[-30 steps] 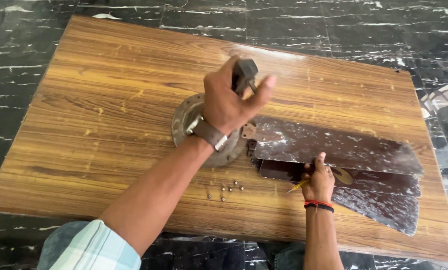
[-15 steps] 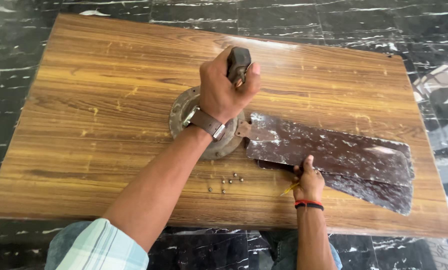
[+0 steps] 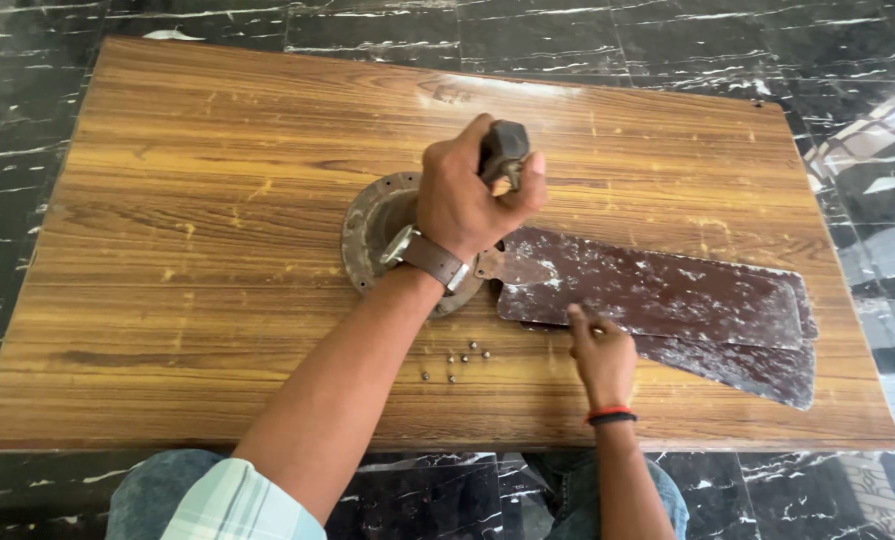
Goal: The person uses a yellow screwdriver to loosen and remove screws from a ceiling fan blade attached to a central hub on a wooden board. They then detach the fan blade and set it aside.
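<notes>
Hands on a rusty fan hub at a scratched wooden worktop [image 3: 218, 200]

Left hand [image 3: 465, 200] has its grip closed around the dark shaft [image 3: 506, 150] above the round metal hub [image 3: 373, 230]; right hand [image 3: 600, 352] presses flat on dusty brown blades [image 3: 668, 290], near small screws [image 3: 458, 362].

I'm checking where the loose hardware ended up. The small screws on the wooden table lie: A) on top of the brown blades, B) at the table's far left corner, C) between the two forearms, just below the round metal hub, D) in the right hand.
C: the small screws lie loose on the table, below the hub.
</notes>
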